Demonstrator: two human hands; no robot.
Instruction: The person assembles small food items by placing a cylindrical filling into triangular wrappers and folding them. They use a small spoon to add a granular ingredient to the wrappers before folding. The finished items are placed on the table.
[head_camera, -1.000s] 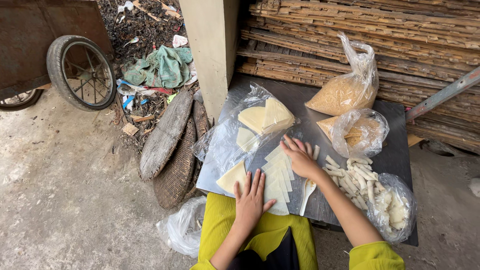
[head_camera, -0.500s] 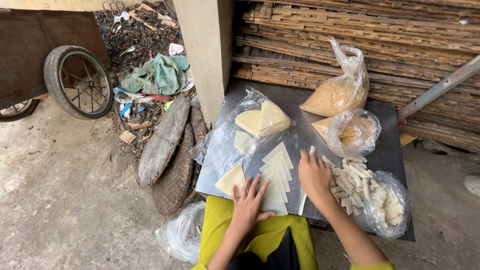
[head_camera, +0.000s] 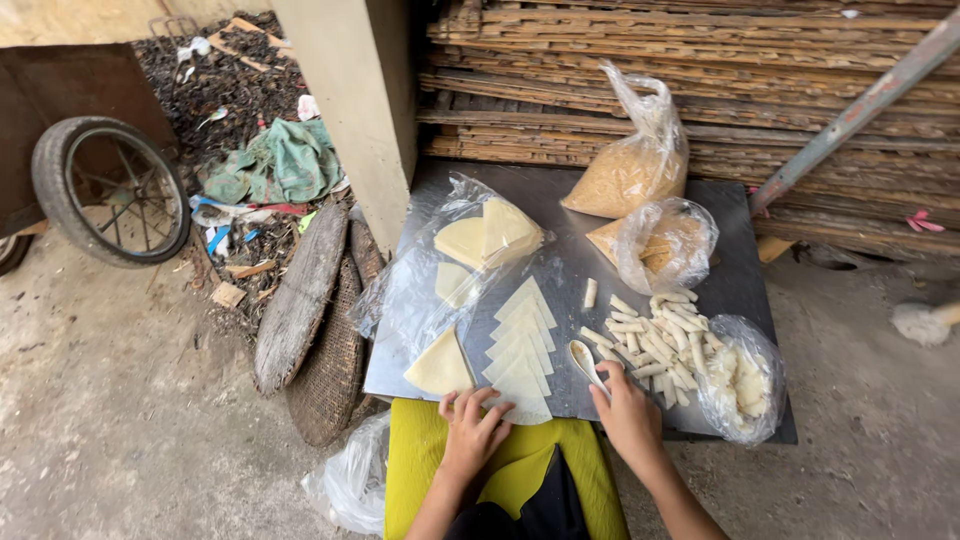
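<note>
Two hands: left hand (head_camera: 474, 425) fingers spread on wrapper row (head_camera: 522, 345) running away; right hand (head_camera: 628, 412) pinches spoon (head_camera: 585, 360).

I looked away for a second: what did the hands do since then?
The right hand drew back from the far wrappers to the board's near edge beside the spoon. The left hand slid back to the nearest triangular wrapper. Bags and rolled pieces stayed put.
</note>
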